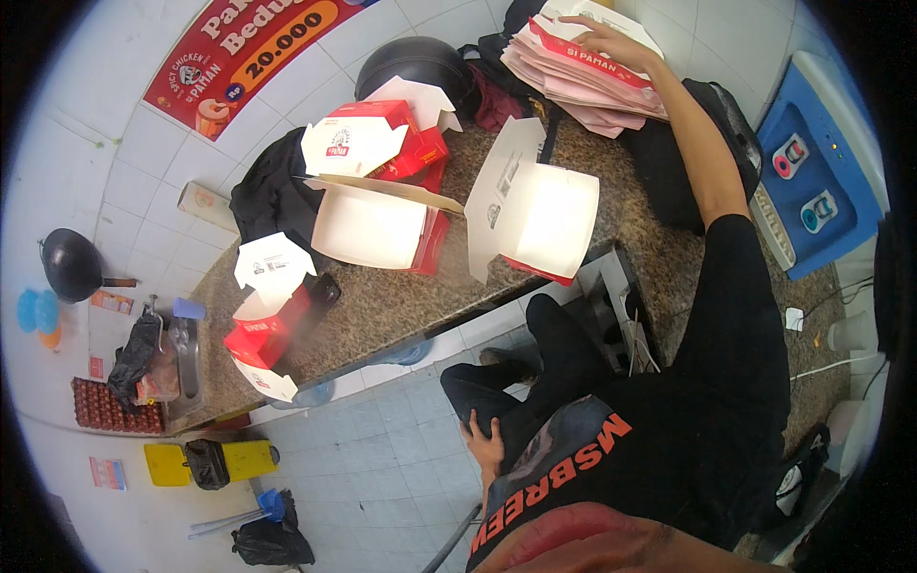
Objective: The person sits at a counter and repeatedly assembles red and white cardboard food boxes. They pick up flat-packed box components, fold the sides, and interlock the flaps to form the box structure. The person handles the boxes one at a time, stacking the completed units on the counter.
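The right hand is laid flat on the stack of flattened pink-and-red cartons at the far edge of the tabletop, fingers spread, seemingly closed on nothing yet. The left hand is rested on the knee, its grip slack and empty. Open boxes stand nearer than the stack. One blank is best peeled off by its top edge, the rest being kept squared.

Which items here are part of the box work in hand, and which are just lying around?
In hand: right hand on the stack of flat box blanks; folded red-and-white boxes; open white-lined box. Left hand rests on the knee.

Lying about: black helmet; black jacket; blue water dispenser; yellow bin.
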`<state>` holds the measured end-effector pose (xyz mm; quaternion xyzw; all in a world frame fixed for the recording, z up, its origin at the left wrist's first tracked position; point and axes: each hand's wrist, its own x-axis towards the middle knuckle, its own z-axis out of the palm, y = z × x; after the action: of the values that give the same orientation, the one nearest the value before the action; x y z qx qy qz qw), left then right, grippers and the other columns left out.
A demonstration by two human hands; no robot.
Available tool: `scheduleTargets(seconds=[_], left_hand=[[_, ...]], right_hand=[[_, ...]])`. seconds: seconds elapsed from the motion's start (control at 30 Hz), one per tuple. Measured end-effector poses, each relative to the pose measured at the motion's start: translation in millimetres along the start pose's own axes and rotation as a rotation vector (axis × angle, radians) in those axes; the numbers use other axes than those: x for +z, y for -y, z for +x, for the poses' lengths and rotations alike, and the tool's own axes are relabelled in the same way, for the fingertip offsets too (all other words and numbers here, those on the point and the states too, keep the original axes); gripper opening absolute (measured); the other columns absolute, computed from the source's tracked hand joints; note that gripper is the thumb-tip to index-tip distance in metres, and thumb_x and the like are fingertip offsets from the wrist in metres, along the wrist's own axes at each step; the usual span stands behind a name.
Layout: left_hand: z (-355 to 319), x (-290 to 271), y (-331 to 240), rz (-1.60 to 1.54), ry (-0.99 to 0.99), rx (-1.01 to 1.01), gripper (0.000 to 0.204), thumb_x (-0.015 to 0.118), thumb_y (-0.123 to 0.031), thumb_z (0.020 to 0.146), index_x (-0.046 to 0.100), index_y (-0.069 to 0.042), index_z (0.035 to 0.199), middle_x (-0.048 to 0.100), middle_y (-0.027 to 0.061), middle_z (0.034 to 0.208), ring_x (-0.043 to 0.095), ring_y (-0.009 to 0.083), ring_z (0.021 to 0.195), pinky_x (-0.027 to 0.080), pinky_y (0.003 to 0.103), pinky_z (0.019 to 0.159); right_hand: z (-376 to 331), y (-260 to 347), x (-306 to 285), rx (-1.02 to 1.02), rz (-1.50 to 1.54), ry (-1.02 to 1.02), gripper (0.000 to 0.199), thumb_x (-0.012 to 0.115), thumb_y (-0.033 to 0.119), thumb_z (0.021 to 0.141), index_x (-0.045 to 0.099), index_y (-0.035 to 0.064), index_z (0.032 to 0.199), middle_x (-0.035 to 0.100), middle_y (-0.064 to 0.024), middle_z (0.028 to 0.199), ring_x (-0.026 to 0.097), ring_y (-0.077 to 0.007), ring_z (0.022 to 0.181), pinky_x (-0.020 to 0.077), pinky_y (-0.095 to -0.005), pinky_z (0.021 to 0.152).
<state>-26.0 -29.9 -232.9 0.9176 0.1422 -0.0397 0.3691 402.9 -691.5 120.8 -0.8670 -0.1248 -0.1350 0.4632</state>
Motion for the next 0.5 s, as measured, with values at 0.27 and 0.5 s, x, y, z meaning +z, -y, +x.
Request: scheduleTargets(seconds=[0.27, 0.5], left_hand=[[0.8, -1.2, -4.1, 0.012, 0.01, -0.022, 0.066, 0.068, -0.048, 0.092, 0.047, -0.02, 0.149, 0.029, 0.0327, 0.156, 0.039, 0.0532, 0.138, 0.035, 0.056, 0.113], [1.1, -2.2, -10.0, 0.024, 0.032, -0.041, 0.067, 0.066, -0.049, 0.093, 0.045, -0.022, 0.15, 0.027, 0.0318, 0.158, 0.037, 0.0527, 0.14, 0.033, 0.056, 0.114]], right_hand=[[35.0, 30.1, 10.1, 0.034, -0.391, 0.054, 0.069, 0.044, 0.011, 0.095, 0.033, 0.0371, 0.158, 0.064, -0.0203, 0.134, 0.063, -0.0297, 0.122, 0.0452, -0.0407, 0.11], [43.7, 17.8, 6.8, 0.035, -0.499, 0.045, 0.066, 0.045, 0.013, 0.095, 0.038, 0.0387, 0.156, 0.059, -0.0189, 0.141, 0.062, -0.0288, 0.123, 0.0441, -0.0399, 0.111]])
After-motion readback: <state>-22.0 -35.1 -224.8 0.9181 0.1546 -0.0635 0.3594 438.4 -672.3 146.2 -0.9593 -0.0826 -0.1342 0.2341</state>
